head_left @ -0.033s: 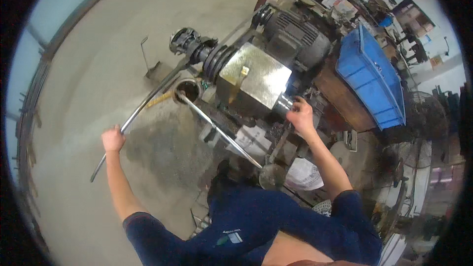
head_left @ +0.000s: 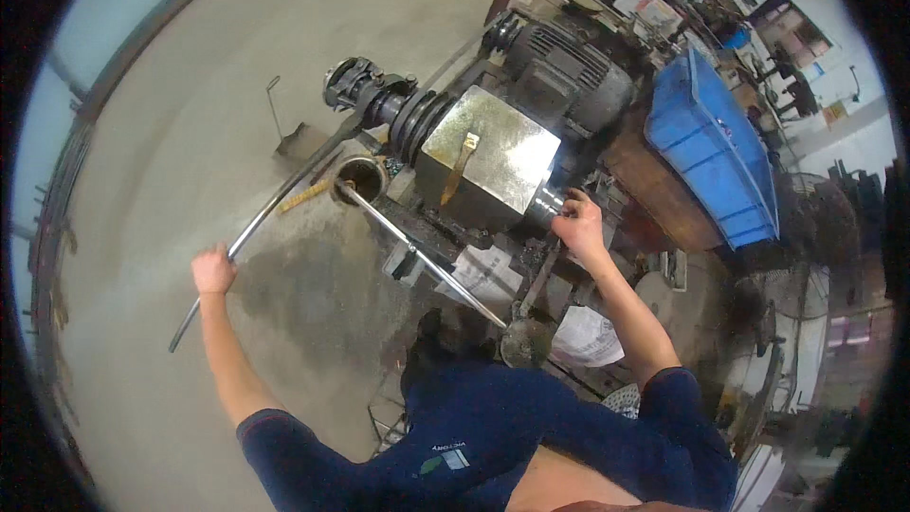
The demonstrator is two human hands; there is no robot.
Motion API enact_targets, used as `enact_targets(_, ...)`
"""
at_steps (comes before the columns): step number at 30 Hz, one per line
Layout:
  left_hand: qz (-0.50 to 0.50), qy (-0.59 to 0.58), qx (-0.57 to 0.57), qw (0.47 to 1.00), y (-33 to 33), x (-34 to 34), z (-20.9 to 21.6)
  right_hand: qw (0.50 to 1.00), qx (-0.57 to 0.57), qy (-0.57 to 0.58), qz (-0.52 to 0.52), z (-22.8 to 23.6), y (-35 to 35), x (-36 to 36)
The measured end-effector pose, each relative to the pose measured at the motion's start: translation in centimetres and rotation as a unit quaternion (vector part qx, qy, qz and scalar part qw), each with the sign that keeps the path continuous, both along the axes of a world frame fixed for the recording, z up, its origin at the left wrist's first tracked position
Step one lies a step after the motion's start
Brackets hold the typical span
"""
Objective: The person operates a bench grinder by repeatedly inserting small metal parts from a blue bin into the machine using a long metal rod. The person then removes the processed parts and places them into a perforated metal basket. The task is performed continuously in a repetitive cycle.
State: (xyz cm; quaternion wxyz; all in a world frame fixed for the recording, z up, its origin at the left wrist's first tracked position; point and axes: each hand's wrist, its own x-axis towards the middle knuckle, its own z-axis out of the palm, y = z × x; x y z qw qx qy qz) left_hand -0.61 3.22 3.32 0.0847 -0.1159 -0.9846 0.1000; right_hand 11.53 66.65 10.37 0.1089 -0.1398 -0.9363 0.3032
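Note:
My left hand (head_left: 214, 270) is wrapped around a long metal bar (head_left: 263, 212), which slants from the floor side up to the machine's ribbed shaft (head_left: 418, 121). At the other side of the boxy metal housing (head_left: 502, 137), my right hand (head_left: 580, 228) has its fingers curled around the outer end of a shiny metal cylinder (head_left: 544, 205). The fingertips there are partly hidden. A brush (head_left: 460, 169) with a pale handle end lies against the housing's top and near side. The bar's upper end meets dark, jawed machine parts (head_left: 355, 85).
A round metal pot (head_left: 361, 176) stands near the bar, with a second metal rod (head_left: 417, 251) slanting out of it toward me. Behind the housing sits a finned motor (head_left: 569, 76). A blue bin (head_left: 711, 147) rests on a rusty base at the right. Papers (head_left: 585, 336) lie below my right arm.

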Motion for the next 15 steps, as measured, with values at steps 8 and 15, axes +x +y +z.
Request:
enact_targets(8,0.092,-0.021,0.030,0.995,0.6,-2.0,0.5,0.995,0.049,0.077,0.030,1.8,-1.0,2.1)
enact_targets(15,0.055,0.241,0.607,0.755,17.0,3.8,-6.2,0.992,0.020,0.109,-0.056,4.1,1.4,13.8)
